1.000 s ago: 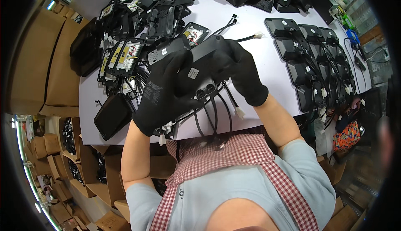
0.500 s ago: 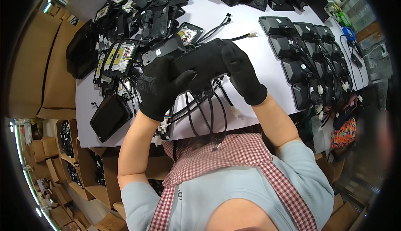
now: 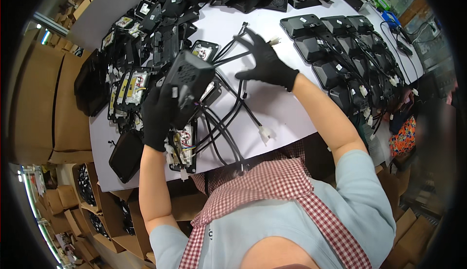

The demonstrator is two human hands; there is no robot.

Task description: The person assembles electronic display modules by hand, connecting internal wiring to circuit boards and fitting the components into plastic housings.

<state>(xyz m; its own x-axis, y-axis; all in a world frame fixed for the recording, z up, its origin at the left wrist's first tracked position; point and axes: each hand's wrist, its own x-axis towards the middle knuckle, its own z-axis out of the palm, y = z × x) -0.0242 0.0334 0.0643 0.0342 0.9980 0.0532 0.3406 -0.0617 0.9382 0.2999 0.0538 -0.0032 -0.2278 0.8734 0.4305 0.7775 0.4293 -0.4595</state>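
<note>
My left hand (image 3: 158,118), in a black glove, is closed on the edge of a black plastic housing (image 3: 190,76), tilted with its perforated side showing. Black cables (image 3: 239,104) run from the housing toward the table's front edge, one ending in a white connector (image 3: 265,133). To the right of it, my gloved right hand (image 3: 268,63) is in the air with fingers spread, holding nothing. Its fingertips are near a cable; whether they touch it I cannot tell. Below my left hand lies an open unit with a bare circuit board (image 3: 186,140).
Rows of black housings with cables (image 3: 335,45) stand at the right of the white table (image 3: 287,118). A pile of black casings (image 3: 165,40) fills the far left. A dark cover (image 3: 127,157) lies at the front left. Cardboard boxes (image 3: 73,108) stand beside the table.
The housing has turned over and tilted in my left hand, which shifted left. My right hand has let go of it and opened its fingers.
</note>
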